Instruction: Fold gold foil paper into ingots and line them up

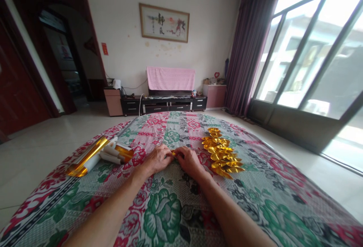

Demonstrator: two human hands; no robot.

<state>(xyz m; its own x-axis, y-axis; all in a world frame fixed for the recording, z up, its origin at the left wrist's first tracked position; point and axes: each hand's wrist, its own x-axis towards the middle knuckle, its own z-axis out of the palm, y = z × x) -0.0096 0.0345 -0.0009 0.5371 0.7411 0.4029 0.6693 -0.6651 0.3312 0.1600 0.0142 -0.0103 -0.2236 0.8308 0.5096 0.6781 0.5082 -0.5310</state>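
Note:
My left hand [159, 158] and my right hand [188, 159] meet above the middle of the flowered cloth, fingertips pinched together. Between them shows a small bit of gold foil paper [173, 153], mostly hidden by the fingers. To the right of my hands lies a cluster of folded gold foil pieces [222, 152] with pointed, petal-like ends, set in overlapping rows. On the left are loosely rolled sheets of gold foil paper [92, 156] with white backs, and smaller curled gold-and-white sheets [116, 152] beside them.
The patterned cloth [161, 216] covers a broad surface with a rounded far edge. Beyond it stand a low black cabinet [157, 107] and a screen-shaped object under a pink cloth [171, 79]. Purple curtains [244, 50] and large windows are on the right; a doorway is at left.

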